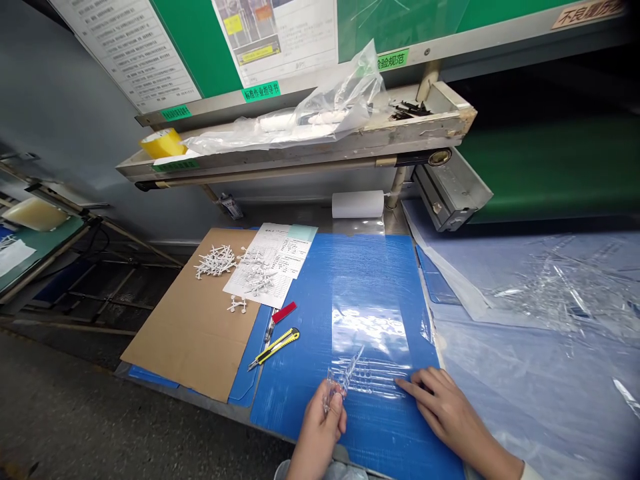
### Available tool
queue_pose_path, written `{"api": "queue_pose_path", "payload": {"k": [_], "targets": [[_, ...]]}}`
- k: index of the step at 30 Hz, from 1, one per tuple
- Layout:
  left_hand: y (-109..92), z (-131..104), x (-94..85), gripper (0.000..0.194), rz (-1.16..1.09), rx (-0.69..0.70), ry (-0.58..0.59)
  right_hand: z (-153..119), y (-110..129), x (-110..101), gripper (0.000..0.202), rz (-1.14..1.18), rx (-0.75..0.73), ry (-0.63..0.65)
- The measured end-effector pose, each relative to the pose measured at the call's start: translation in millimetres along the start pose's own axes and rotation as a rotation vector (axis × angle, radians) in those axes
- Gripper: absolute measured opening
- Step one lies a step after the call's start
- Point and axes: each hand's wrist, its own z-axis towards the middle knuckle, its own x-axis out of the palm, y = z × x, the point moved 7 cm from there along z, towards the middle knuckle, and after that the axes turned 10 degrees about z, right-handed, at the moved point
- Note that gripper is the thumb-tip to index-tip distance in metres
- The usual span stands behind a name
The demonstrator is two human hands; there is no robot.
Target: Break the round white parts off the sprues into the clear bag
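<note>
My left hand (330, 412) is closed around several thin clear plastic pieces (351, 365), which stick up between thumb and fingers at different angles. My right hand (436, 400) rests palm down, its index finger stretched out and touching the right ends of a row of clear plastic strips (373, 379). Nothing shows in its grasp. These strips lie side by side across a sheet of transparent film (367, 293), near its front end. The film runs back over the blue work surface (400, 257) to a roll (357, 205).
Left of the hands lie a yellow box cutter (274, 348) and a red-ended tool (284, 312). White plastic parts (216, 261) lie on cardboard (200, 320) and a printed sheet (287, 248). More clear pieces (560, 290) are heaped at right. A shelf (300, 150) overhangs the back.
</note>
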Motion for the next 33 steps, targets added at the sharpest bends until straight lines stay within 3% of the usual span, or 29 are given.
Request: {"api": "queue_pose_path", "payload": {"k": [13,21,26,33], "targets": [[-10,4,6.1,0.053,-0.077,-0.051,0.074,15,-13,-7,0.031,-0.007,0.088,-0.092],[-22,9,15.0,0.051,-0.038,-0.020,0.110,40,10,-22,0.024,0.182,0.153,-0.187],[-28,11,18.4,0.046,0.025,0.002,0.143,52,17,-28,0.018,0.255,0.100,-0.138],[-34,13,7.0,0.036,0.095,0.025,0.128,48,16,-34,0.021,0.261,-0.017,-0.029]]}}
